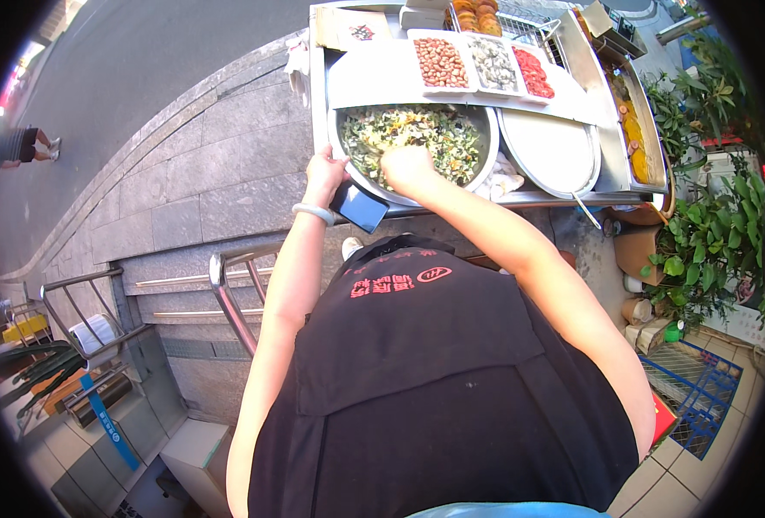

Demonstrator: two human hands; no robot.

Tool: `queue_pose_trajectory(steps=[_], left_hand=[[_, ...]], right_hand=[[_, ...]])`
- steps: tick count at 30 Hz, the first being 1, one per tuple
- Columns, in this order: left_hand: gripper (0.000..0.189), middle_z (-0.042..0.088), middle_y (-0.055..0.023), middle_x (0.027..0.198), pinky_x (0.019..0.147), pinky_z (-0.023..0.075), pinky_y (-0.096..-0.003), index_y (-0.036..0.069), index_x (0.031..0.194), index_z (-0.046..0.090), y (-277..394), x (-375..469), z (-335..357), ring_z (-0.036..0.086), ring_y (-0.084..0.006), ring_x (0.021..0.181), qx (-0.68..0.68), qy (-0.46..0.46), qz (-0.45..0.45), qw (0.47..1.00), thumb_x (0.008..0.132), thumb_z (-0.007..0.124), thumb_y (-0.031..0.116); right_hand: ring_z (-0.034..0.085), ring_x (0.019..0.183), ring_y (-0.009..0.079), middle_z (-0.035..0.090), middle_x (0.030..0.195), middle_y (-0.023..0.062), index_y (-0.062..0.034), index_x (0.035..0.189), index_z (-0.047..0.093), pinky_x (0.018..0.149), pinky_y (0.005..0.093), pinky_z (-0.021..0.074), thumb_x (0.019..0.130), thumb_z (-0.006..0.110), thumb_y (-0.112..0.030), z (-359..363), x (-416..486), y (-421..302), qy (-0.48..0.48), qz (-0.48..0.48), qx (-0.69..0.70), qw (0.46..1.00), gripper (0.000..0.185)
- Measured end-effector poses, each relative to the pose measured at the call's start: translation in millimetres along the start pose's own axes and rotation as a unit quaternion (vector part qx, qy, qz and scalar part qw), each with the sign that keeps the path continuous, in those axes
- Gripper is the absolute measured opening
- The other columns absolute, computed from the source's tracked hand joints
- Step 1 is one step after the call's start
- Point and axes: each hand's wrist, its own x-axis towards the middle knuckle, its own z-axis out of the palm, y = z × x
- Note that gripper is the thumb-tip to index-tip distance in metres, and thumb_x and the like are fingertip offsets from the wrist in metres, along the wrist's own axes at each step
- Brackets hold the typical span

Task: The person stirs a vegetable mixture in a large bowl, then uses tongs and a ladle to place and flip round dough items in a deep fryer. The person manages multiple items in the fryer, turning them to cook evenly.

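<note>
A large metal bowl (491, 139) holds a chopped mix of green leaves and pale yellow bits (434, 133). My left hand (326, 175) grips the bowl's left rim, thumb on top; a pale bangle (314, 212) circles that wrist. Over the near part of the mix, my right hand (408, 169) is curled like a fist, its fingers turned away, so whatever may be inside it is hidden. A dark-screened smartphone (361, 207) lies by my left wrist at the cart's near edge. To the bowl's right is a round container (550, 152) with a white surface, a handle (587, 210) jutting toward me.
Behind the bowl, a white board (376, 78) carries trays of peanuts (442, 63), greyish pieces (493, 61) and red pieces (534, 72). Browned round cakes (477, 16) sit in a wire basket. A metal handrail (217, 272) and steps lie left; leafy plants (699, 246) stand right.
</note>
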Motion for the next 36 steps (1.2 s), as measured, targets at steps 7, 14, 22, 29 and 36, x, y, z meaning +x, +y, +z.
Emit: queue_pose_trajectory(steps=[7,14,22,29,36], left_hand=[[0.050,0.067,-0.0038,0.081,0.050,0.0516,-0.0207,0.008,0.138,0.053,1,-1,-1,0.060,-0.0072,0.057,0.004,0.003,0.007,1.000,0.091,0.068,0.004],[0.063,0.067,-0.0042,0.084,0.050,0.0510,-0.0202,0.004,0.147,0.040,7,-6,-4,0.058,-0.0068,0.057,0.011,-0.025,0.010,1.000,0.091,0.068,0.004],[0.056,0.066,-0.0040,0.080,0.051,0.0518,-0.0211,0.006,0.142,0.047,-3,4,-4,0.059,-0.0076,0.060,-0.006,-0.033,0.017,0.999,0.090,0.068,0.004],[0.060,0.066,-0.0054,0.083,0.053,0.0531,-0.0217,0.006,0.145,0.044,-2,1,-3,0.060,-0.0088,0.062,-0.010,-0.017,0.011,1.000,0.091,0.068,0.004],[0.060,0.066,-0.0072,0.095,0.061,0.0527,-0.0247,0.006,0.146,0.044,6,-28,-1,0.062,-0.0096,0.071,-0.031,0.036,0.017,0.999,0.091,0.068,0.006]], right_hand=[[0.072,0.087,0.0320,0.073,0.092,0.0166,-0.0065,0.096,0.073,0.074,0.0446,0.0567,0.088,0.059,-0.024,-8,-37,60,0.036,0.081,0.004,0.996,0.024],[0.069,0.093,0.0359,0.072,0.093,0.0172,-0.0093,0.106,0.069,0.083,0.0485,0.0533,0.094,0.055,-0.037,-40,-74,111,0.045,0.198,0.067,0.977,0.033],[0.071,0.086,0.0353,0.071,0.087,0.0203,-0.0017,0.097,0.069,0.075,0.0464,0.0561,0.089,0.055,-0.025,13,-28,64,0.071,0.156,0.079,0.982,0.028],[0.071,0.078,0.0328,0.069,0.089,0.0166,-0.0004,0.109,0.058,0.070,0.0456,0.0555,0.094,0.057,-0.031,-16,-86,54,0.176,0.113,0.077,0.975,0.034],[0.069,0.075,0.0354,0.067,0.088,0.0142,-0.0058,0.126,0.055,0.065,0.0494,0.0531,0.093,0.061,-0.038,14,-120,87,0.223,0.175,0.106,0.953,0.047]])
